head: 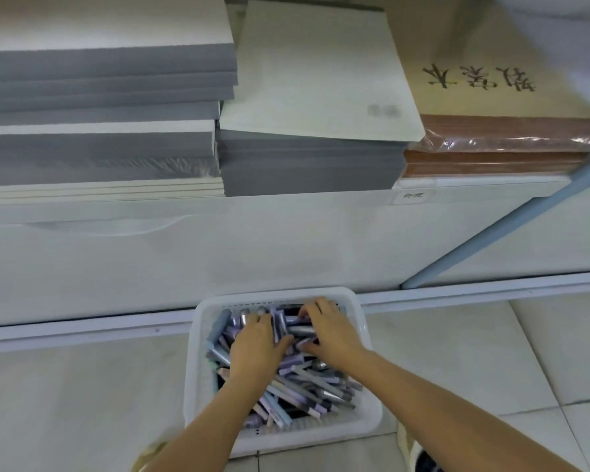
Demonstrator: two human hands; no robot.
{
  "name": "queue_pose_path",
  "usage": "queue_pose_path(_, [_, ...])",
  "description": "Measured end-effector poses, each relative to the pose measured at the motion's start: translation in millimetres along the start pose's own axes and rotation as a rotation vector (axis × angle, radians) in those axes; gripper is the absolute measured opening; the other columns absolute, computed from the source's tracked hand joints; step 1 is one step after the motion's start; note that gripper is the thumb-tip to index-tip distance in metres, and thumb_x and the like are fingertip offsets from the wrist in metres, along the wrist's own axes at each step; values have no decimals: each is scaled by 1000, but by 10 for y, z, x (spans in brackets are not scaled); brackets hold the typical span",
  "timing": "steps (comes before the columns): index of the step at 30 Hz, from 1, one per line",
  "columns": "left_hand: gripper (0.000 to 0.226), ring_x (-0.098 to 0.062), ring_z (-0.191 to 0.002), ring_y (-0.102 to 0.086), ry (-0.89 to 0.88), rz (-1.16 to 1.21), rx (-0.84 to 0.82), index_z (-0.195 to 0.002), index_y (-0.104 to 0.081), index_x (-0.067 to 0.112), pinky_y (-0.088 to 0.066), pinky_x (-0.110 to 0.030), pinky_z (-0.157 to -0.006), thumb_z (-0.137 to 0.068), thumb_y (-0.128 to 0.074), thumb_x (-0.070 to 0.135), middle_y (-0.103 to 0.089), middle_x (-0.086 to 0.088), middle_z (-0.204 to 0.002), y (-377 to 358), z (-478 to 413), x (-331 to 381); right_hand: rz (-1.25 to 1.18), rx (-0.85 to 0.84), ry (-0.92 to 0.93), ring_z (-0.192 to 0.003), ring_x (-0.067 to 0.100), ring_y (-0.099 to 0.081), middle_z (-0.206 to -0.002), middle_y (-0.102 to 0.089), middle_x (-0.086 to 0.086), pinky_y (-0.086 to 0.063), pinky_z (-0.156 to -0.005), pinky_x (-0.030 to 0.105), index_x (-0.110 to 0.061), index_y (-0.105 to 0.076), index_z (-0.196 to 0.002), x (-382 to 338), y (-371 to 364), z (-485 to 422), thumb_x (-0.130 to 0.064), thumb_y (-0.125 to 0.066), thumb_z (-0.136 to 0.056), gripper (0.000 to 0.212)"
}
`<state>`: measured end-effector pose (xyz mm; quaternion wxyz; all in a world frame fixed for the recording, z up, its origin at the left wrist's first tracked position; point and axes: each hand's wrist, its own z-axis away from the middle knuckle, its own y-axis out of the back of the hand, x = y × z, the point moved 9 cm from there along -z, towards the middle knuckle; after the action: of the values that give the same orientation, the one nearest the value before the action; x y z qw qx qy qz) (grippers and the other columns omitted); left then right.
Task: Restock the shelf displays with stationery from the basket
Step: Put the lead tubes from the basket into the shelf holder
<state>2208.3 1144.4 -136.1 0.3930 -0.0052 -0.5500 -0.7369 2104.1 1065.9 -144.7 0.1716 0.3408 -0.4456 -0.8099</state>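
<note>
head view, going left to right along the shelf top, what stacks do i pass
grey-edged paper stack → pale-topped pad stack → brown-edged notebook stack with a tan cover bearing brush lettering
</note>
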Motion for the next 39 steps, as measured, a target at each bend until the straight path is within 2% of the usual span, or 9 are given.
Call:
queue_pose_path(6, [47,-22,-108,-56,80,11,-58,-118,-52,9,-46,-30,-80,-87,-64,43,-54,-8,-122,-70,-127,-5,111,-142,51,-121,26,-42,-135,-42,9,-38,-95,33,-12,-44,-133,-14,-67,-68,-36,-68,-85,58])
queue_pose_path(10, [55,-23,-117,-50,88,-16,-130,-126,-44,7,-43,-30,-85,-90,-59,46,-46,-10,-130,-167,-151,-15,125,-153,25,-111,25,-48,-124,-52,10,-30,-79,30,-8,-49,-117,-13,-109,-46,-40,-65,-87,47])
queue_pose_path(15, [43,-26,-117,-47,53,16,-139,-122,-47,5,-38,-30,-90,-96,-51,39,-44,-12,-128,-237,-161,-22,81,-135,8,-109,27,-50,-121,-55,12,-35,-81,31,-7,-50,-117,21,-118,22,-44,-56,-92,45])
queue_pose_path(19, [21,-23,-90,-50,47,264,-87,-99,-49,5,-34,-30,-73,-100,-49,26,-53,-10,-100,-151,-124,-53,-105,-168,-29,-91,23,-55,-103,-58,7,-43,-74,35,-13,-49,-105,105,-55,78,-46,-55,-92,35])
queue_pose_path(23, [21,-18,-65,-54,130,628,23,-85,-54,5,-41,-26,-62,-99,-49,19,-61,-6,-71,48,-49,-187,-342,-126,-17,-79,24,-54,-87,-56,7,-41,-70,36,-9,-48,-97,133,119,129,-34,-51,-98,25])
queue_pose_path(26, [27,-18,-50,-41,267,878,19,-73,-47,6,-36,-29,-54,-99,-50,14,-49,-4,-54,93,-11,-243,-439,-134,20,-75,17,-53,-87,-57,8,-41,-69,31,-3,-52,-103,55,228,193,-29,-48,-100,27])
queue_pose_path(29, [32,-13,-43,-25,327,1183,-75,-69,-39,15,-26,-24,-43,-98,-53,13,-32,1,-50,87,85,-80,-644,-117,12,-64,1,-49,-80,-53,-3,-40,-63,19,-10,-49,-105,-113,378,246,-31,-48,-101,22])
queue_pose_path(32, [40,-12,-40,-24,262,1298,-102,-59,-44,16,-25,-22,-40,-91,-66,25,-30,2,-47,244,204,149,-834,-107,-22,-54,2,-47,-75,-57,2,-38,-53,18,-14,-40,-111,-300,542,288,-33,-48,-100,23])
queue_pose_path(39, [28,-9,-31,-33,215,1397,90,-70,-58,6,-30,-19,-37,-89,-67,24,-39,2,-37,981,463,472,-877,-84,99,-57,-4,-58,-67,-64,-14,-46,-57,15,-14,-34,-96,-776,1223,574,-29,-42,-103,18])
